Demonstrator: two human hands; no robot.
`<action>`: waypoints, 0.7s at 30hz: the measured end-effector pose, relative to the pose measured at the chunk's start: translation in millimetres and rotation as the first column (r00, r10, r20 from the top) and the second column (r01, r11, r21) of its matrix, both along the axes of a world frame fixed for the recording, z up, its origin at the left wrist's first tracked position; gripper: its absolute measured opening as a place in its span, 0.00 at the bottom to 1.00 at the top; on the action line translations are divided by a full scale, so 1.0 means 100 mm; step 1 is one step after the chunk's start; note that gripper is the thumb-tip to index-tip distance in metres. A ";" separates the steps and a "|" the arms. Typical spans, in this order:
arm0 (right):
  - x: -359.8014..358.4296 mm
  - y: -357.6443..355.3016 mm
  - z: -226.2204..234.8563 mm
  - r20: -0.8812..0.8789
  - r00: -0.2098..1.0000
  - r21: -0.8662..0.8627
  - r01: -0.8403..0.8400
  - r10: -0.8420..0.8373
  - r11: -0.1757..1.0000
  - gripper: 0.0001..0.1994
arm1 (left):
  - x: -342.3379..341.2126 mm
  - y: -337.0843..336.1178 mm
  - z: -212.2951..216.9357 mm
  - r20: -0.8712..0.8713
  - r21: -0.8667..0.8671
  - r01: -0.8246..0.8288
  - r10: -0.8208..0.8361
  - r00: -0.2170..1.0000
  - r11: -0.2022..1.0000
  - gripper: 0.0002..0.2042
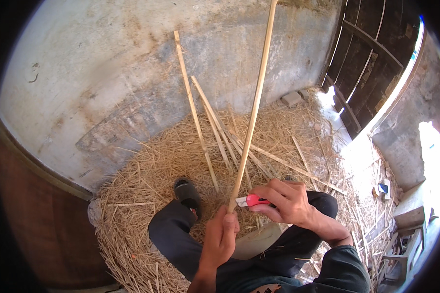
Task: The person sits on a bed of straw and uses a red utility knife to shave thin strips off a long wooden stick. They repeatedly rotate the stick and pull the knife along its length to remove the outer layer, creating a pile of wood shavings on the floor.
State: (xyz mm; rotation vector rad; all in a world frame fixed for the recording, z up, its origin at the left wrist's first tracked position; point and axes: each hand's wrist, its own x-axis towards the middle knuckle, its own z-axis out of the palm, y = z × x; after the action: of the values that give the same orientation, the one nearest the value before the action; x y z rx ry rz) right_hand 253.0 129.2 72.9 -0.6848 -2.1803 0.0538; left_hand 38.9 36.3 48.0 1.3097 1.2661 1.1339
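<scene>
A long, pale bamboo strip (pixel 253 112) rises from my lap and runs up past the top of the view. Its lower end is gripped by my left hand (pixel 220 238), fingers wrapped round it. My right hand (pixel 289 204) is closed on a red utility knife (pixel 257 199). The knife's bare blade points left and meets the strip, or nearly so, just above my left hand. Below the knife, a pale rounded object (pixel 257 241) lies between my legs; its kind I cannot make out.
Several cut strips (pixel 194 110) lean on the stained wall (pixel 117 78) ahead. Straw-like shavings (pixel 146 171) cover the floor round my sandal (pixel 186 193). At right are a dark plank door (pixel 366 53), a low wooden stool (pixel 407 254) and a small white-and-blue object (pixel 384 189). A brown panel (pixel 39 210) stands at left.
</scene>
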 end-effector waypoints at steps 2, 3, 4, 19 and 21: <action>-0.01 -0.01 0.01 0.014 1.000 0.011 0.001 -0.001 1.000 0.20 | 0.02 -0.01 0.03 -0.031 0.007 -0.003 0.003 1.000 1.000 0.22; -0.02 -0.01 0.02 0.017 1.000 0.017 0.002 -0.002 1.000 0.20 | 0.03 -0.01 0.05 -0.046 0.010 -0.003 0.004 0.999 1.000 0.22; -0.03 -0.01 0.03 0.020 1.000 0.024 0.002 -0.003 1.000 0.20 | 0.06 -0.01 0.04 -0.036 0.038 -0.015 0.016 0.999 0.999 0.23; 0.00 -0.04 0.12 0.064 0.997 0.071 0.037 -0.041 0.997 0.19 | 0.17 -0.04 0.05 -0.268 0.163 -0.106 0.148 0.952 0.981 0.21; -0.01 -0.05 0.13 0.060 0.997 0.077 0.043 -0.048 0.996 0.18 | 0.18 -0.04 0.05 -0.284 0.177 -0.115 0.163 0.945 0.977 0.19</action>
State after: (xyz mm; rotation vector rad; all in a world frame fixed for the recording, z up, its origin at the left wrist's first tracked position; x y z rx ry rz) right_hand 252.4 124.3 86.2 -0.7011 -2.2130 -0.0749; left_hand 56.6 32.1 52.6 1.5744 1.5338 1.1865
